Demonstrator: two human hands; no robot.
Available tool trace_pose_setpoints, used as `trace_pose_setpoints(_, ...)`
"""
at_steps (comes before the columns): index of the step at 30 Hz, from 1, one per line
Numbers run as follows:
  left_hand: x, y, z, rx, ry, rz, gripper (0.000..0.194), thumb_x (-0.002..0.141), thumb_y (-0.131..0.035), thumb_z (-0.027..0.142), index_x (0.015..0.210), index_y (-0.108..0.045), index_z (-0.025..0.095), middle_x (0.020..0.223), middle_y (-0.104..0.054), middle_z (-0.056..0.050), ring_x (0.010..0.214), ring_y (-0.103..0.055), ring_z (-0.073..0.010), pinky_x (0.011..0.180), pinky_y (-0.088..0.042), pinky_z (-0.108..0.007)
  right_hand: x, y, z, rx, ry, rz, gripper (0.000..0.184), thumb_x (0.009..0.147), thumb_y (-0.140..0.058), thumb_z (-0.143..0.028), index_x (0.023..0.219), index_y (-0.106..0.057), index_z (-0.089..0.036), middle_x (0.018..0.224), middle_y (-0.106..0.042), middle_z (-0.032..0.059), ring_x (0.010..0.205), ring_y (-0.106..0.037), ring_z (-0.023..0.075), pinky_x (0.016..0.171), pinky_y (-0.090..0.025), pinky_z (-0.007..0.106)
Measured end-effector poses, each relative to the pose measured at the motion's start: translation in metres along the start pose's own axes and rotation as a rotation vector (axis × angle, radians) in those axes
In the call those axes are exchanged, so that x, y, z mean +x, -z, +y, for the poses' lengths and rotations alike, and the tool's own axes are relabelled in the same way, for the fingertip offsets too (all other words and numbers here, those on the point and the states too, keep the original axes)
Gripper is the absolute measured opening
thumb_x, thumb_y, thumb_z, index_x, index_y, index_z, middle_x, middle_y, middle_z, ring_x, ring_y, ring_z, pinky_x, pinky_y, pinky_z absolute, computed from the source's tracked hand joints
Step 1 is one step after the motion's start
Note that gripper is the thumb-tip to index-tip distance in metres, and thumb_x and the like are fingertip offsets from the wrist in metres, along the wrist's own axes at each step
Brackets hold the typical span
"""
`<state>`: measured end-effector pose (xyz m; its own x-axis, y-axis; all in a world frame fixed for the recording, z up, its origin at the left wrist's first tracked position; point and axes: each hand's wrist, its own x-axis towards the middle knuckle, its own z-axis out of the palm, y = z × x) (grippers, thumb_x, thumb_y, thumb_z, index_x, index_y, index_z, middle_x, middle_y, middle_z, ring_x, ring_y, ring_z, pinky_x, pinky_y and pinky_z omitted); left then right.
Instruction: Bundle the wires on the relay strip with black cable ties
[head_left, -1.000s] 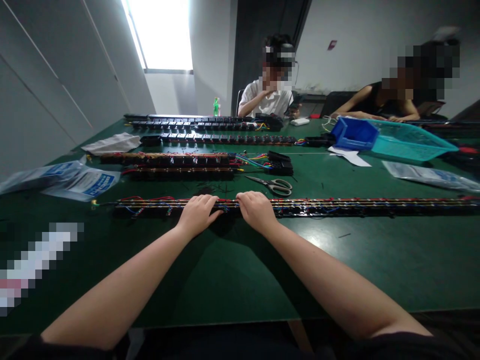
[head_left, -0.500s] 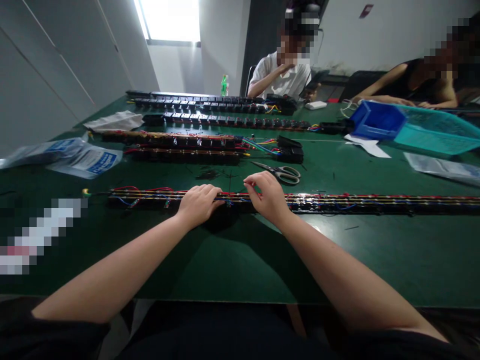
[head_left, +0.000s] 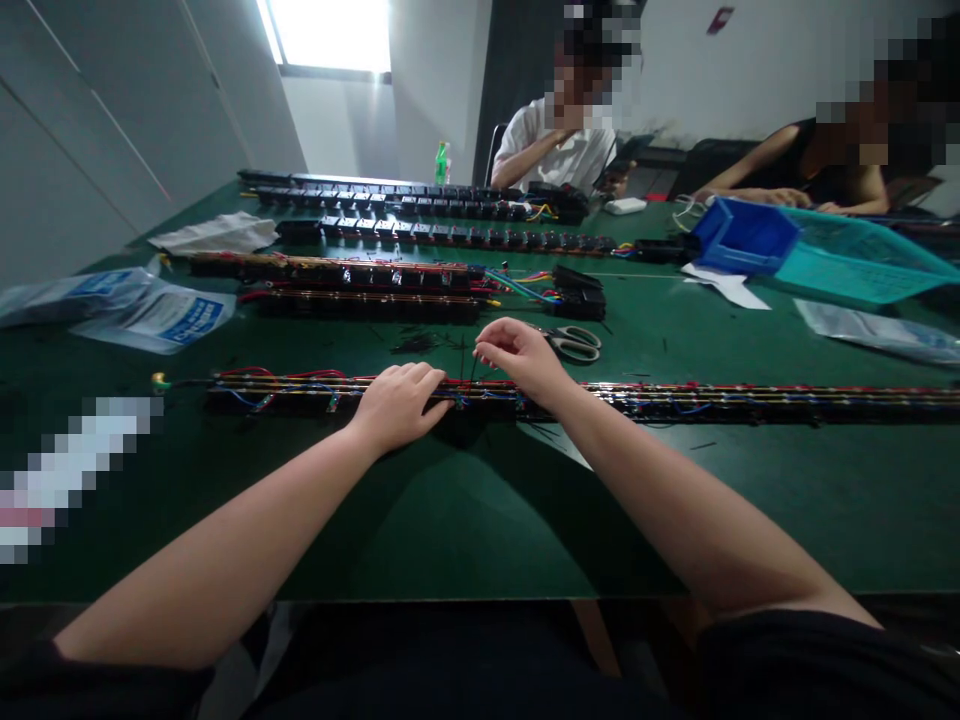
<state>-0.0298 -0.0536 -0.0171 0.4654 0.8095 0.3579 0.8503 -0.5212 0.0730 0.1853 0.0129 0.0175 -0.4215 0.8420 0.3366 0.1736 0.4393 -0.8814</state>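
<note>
A long black strip (head_left: 720,407) with red, yellow and blue wires along its top lies across the table in front of me. My left hand (head_left: 397,402) grips it left of centre, fingers over the far side and thumb on the near side. Just above the strip, my right hand (head_left: 521,358) is closed in a pinch, with a thin dark strand, like a cable tie, at its fingertips. Another thin black strand (head_left: 463,355) stands up from the strip between the hands. Scissors (head_left: 577,344) lie behind my right hand, which partly hides them.
More black wired strips (head_left: 360,305) lie farther back. Plastic bags (head_left: 176,318) and a white cloth (head_left: 217,235) are at left. A blue bin (head_left: 742,238) and a teal basket (head_left: 862,255) stand at right. Black scraps (head_left: 416,342) are scattered around. Two people sit opposite.
My right hand has risen slightly up and to the left, away from the strip, fingertips still pinched. My left hand keeps its place on the strip. The view has shifted a little.
</note>
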Motion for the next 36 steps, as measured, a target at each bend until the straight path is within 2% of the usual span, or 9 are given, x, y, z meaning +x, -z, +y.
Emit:
trace_pose_setpoints(4,0.001,0.001,0.0,0.002,-0.016,-0.008,0.032,0.096,-0.049,0.044,0.111,-0.059,0.018,0.108,-0.066,-0.009,0.095,-0.063,-0.0248,0.08,-0.046,-0.038,0.009,-0.004,0.009,0.033,-0.021,-0.073,0.02,0.08,-0.068,-0.034,0.087,-0.058,-0.019,0.078,-0.066,-0.0004,0.071,-0.062,0.0122,0.065,-0.05,0.027)
trace_pose_setpoints(8,0.002,0.002,0.0,-0.002,-0.017,-0.023,0.034,0.097,-0.047,0.046,0.112,-0.058,0.018,0.112,-0.066,-0.01,0.098,-0.063,-0.0254,0.081,-0.047,-0.039,0.007,-0.005,0.015,0.017,-0.034,-0.114,0.017,0.078,-0.07,-0.031,0.086,-0.061,-0.019,0.076,-0.064,-0.0015,0.07,-0.059,0.0121,0.066,-0.048,0.027)
trace_pose_setpoints(15,0.002,0.002,-0.002,-0.012,-0.018,-0.037,0.035,0.094,-0.054,0.044,0.117,-0.058,0.018,0.116,-0.067,-0.01,0.103,-0.062,-0.0261,0.087,-0.047,-0.039,0.004,-0.006,0.013,0.024,-0.035,-0.123,0.015,0.079,-0.069,-0.03,0.086,-0.061,-0.019,0.075,-0.064,-0.0019,0.07,-0.06,0.0126,0.067,-0.048,0.028)
trace_pose_setpoints(26,0.002,0.001,-0.005,-0.049,-0.013,-0.04,0.037,0.094,-0.053,0.046,0.118,-0.059,0.018,0.114,-0.068,-0.009,0.102,-0.064,-0.0252,0.088,-0.049,-0.039,0.006,-0.004,0.014,0.092,-0.016,-0.044,0.014,0.084,-0.063,-0.03,0.089,-0.053,-0.022,0.076,-0.063,-0.0034,0.066,-0.059,0.0104,0.065,-0.05,0.027)
trace_pose_setpoints(32,0.001,0.002,-0.003,-0.035,-0.012,-0.033,0.035,0.094,-0.054,0.044,0.116,-0.059,0.019,0.113,-0.069,-0.008,0.1,-0.064,-0.0245,0.086,-0.049,-0.038,0.004,-0.005,0.011,0.053,-0.023,-0.13,0.015,0.08,-0.067,-0.03,0.085,-0.057,-0.02,0.073,-0.062,-0.0027,0.068,-0.059,0.0121,0.066,-0.048,0.028)
trace_pose_setpoints(36,0.001,0.002,0.003,0.007,0.01,-0.008,0.037,0.092,-0.056,0.048,0.115,-0.06,0.019,0.112,-0.069,-0.01,0.103,-0.063,-0.0277,0.088,-0.046,-0.041,0.003,-0.006,0.008,-0.017,-0.033,-0.16,0.015,0.075,-0.071,-0.03,0.078,-0.062,-0.018,0.072,-0.061,-0.0018,0.066,-0.054,0.0113,0.064,-0.044,0.027)
